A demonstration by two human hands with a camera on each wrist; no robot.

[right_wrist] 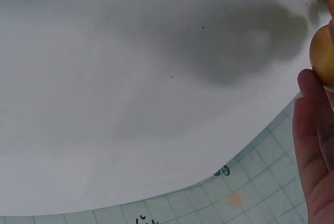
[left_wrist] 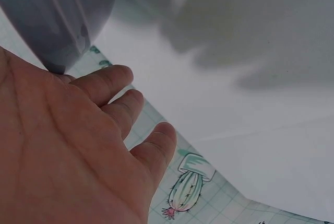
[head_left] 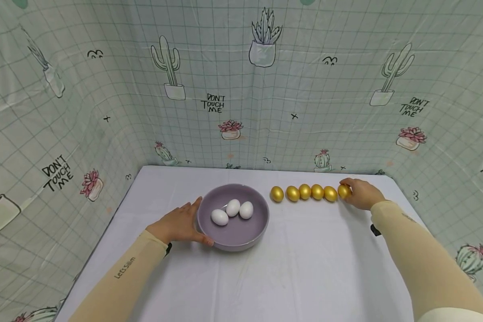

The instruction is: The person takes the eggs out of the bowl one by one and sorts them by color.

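Note:
A mauve bowl (head_left: 261, 232) stands left of the table's middle, with three white eggs (head_left: 219, 217) inside. My left hand (head_left: 181, 223) rests against the bowl's left side, thumb along the near edge and fingers spread toward the far edge. In the left wrist view, three of its fingers (left_wrist: 152, 151) stretch out loosely beside the grey-looking bowl (left_wrist: 62, 15). At the right end of a row of golden eggs (head_left: 304, 192), my right hand (head_left: 364, 193) pinches the last golden egg (head_left: 344, 191) between thumb and fingers. Part of that egg (right_wrist: 322, 57) shows at the right wrist view's edge.
A white cloth covers the table (head_left: 285, 273). Behind it and at both sides hangs a gridded curtain (head_left: 253, 89) printed with cacti. The golden row runs right from the bowl along the back, its leftmost egg (head_left: 277, 194) slightly apart from the others.

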